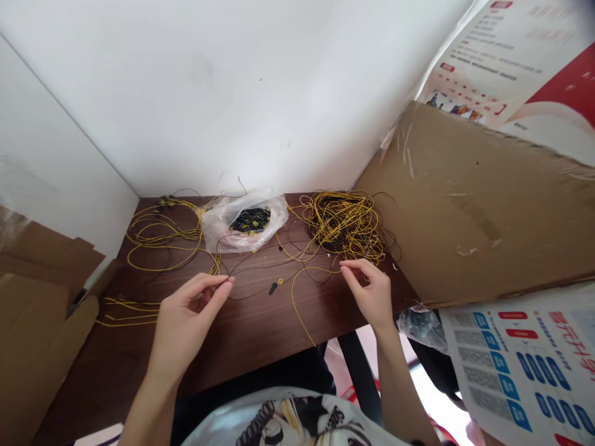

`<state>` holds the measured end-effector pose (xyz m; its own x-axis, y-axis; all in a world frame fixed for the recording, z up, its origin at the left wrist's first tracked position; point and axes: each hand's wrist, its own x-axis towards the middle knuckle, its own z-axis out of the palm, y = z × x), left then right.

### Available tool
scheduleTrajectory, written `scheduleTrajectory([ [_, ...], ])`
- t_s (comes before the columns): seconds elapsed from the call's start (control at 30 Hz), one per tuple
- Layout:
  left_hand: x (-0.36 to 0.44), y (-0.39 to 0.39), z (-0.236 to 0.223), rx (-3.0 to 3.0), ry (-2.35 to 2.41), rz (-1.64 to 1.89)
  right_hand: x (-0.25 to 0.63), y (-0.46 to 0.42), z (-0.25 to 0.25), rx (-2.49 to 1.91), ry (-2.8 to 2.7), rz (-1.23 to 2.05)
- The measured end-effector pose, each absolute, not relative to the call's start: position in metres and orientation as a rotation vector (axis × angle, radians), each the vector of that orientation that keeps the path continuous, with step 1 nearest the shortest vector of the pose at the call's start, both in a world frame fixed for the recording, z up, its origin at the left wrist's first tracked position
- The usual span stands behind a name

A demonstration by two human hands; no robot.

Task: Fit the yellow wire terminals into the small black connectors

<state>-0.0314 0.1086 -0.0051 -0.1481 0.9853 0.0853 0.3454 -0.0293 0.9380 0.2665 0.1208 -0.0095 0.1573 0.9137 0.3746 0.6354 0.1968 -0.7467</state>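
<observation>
My left hand (183, 319) pinches a thin dark cord (260, 267) between thumb and forefinger, above the left part of the brown table. My right hand (374, 294) is closed in a pinch at the end of a thin yellow cord (294, 297), which loops left and hangs over the table's front edge. Just beyond the right hand lies a tangled heap of yellow and dark cords (346, 223). Between the hands rest a small black piece (273, 288) and a small yellow piece (279, 281).
An opened clear plastic bag (218, 229) holds small black and yellow parts (251, 219). Left of it lies a coil of yellow cord (162, 235); more yellow cord ends (130, 320) lie nearer. Cardboard stands at right (465, 217) and left (41, 334), with a white wall (232, 93) behind.
</observation>
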Motion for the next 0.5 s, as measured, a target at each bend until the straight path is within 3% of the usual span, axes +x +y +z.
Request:
scheduleTrajectory([
  [0.3,-0.021,0.103,0.001,1.671,1.426,1.023,0.289,0.133,-0.002,-1.539,-1.547,0.266],
  [0.5,-0.021,0.104,-0.005,1.737,1.434,1.006,0.345,0.19,0.01,-1.551,-1.258,0.169],
])
